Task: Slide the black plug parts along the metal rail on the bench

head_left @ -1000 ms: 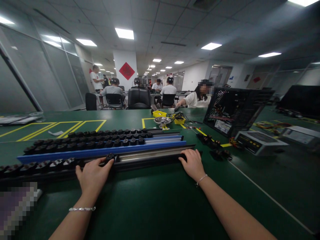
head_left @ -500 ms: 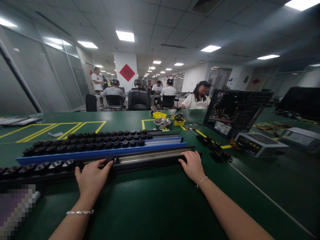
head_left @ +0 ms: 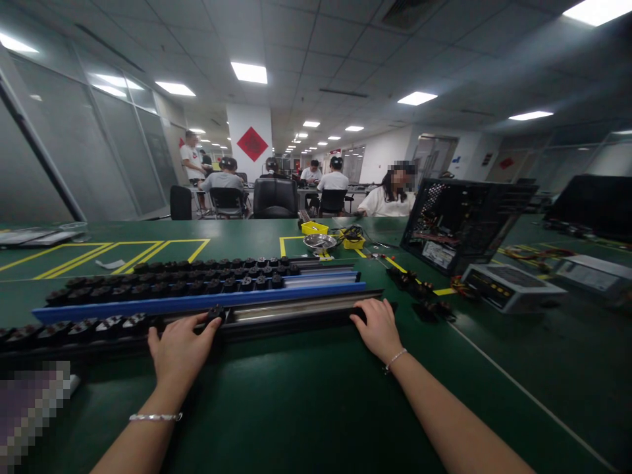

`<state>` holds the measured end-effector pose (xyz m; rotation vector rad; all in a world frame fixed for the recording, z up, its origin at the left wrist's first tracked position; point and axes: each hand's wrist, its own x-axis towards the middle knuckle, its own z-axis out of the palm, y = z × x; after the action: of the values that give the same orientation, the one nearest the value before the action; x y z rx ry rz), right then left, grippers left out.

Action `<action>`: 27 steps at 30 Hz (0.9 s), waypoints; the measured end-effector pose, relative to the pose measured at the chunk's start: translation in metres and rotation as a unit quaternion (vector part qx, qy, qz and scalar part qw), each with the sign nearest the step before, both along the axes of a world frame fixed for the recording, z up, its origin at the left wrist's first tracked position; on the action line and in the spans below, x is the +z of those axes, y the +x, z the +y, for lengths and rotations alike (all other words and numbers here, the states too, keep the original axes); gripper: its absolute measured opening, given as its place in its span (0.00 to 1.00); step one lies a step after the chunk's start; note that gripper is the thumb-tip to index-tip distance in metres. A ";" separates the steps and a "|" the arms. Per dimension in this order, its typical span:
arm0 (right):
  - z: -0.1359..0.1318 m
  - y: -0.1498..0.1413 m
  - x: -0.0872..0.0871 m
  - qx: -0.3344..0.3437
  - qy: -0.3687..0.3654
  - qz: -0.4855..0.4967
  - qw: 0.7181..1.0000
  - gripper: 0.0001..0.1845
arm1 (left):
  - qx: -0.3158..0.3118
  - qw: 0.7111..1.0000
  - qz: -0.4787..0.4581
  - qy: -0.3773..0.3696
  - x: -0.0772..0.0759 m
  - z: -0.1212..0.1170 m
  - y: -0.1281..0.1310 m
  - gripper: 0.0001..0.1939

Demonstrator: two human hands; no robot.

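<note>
A long black rail (head_left: 296, 311) with a bright metal channel lies across the table in front of me. My left hand (head_left: 182, 345) is closed on a small black socket module (head_left: 216, 313) on this rail, thumb on its near side; the fingers are partly hidden behind it. Farther left along the same rail sits a row of black modules (head_left: 83, 327). At the rail's right end my right hand (head_left: 376, 326) grips its edge between thumb and fingers. Just behind lies a blue rail (head_left: 320, 288), with rows of similar modules (head_left: 197, 286) beyond it.
Loose black modules (head_left: 432, 309) lie right of the rails. Behind them stand an open computer case (head_left: 454, 224) and a power supply (head_left: 508, 288). A metal bowl (head_left: 320, 243) and yellow bins (head_left: 315, 228) are farther back. A person (head_left: 388, 201) sits across the green table (head_left: 296, 408).
Both hands keep their hold on the module and the rail, with hardly any movement. The view has shifted very slightly.
</note>
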<state>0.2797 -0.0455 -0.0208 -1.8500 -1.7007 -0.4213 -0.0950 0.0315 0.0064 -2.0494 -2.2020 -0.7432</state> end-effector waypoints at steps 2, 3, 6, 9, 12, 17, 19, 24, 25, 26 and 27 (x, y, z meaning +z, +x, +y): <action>0.000 0.000 0.000 0.001 -0.001 0.001 1.000 0.09 | -0.004 1.000 -0.001 0.002 -0.001 0.001 -0.001 0.24; 0.000 0.000 0.000 0.001 -0.002 0.002 1.000 0.09 | -0.006 1.000 -0.001 0.003 -0.001 0.001 -0.002 0.24; 0.000 0.000 0.000 0.002 -0.004 0.002 1.000 0.09 | -0.008 1.000 0.003 0.004 -0.003 0.003 -0.003 0.23; 0.000 0.000 0.001 0.000 -0.003 -0.003 1.000 0.09 | -0.011 1.000 0.008 0.010 -0.004 0.003 -0.003 0.23; 0.000 -0.001 0.002 -0.004 -0.004 -0.003 1.000 0.08 | -0.014 1.000 0.009 0.015 -0.003 0.002 -0.002 0.23; 0.000 -0.002 0.002 -0.003 -0.005 0.002 1.000 0.08 | -0.019 1.000 0.010 0.011 0.000 0.000 -0.001 0.23; 0.000 -0.001 0.001 -0.004 -0.002 -0.002 1.000 0.08 | -0.020 1.000 0.013 0.011 -0.001 0.001 0.000 0.23; 0.000 -0.001 0.000 -0.004 0.002 -0.003 1.000 0.08 | -0.024 1.000 0.014 0.011 -0.004 0.003 0.000 0.22; 0.000 -0.001 0.000 -0.003 0.003 -0.002 1.000 0.08 | -0.025 0.999 0.016 0.013 -0.005 0.003 0.000 0.22; 0.000 -0.001 0.000 -0.002 0.003 -0.001 1.000 0.08 | -0.025 0.999 0.017 0.015 -0.005 0.003 0.000 0.22; 0.000 -0.001 0.000 -0.002 0.004 0.000 1.000 0.08 | -0.023 0.999 0.019 0.016 -0.004 0.002 0.000 0.21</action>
<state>0.2785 -0.0455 -0.0205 -1.8488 -1.6942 -0.4293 -0.0945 0.0340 0.0020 -2.0888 -2.1156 -0.7325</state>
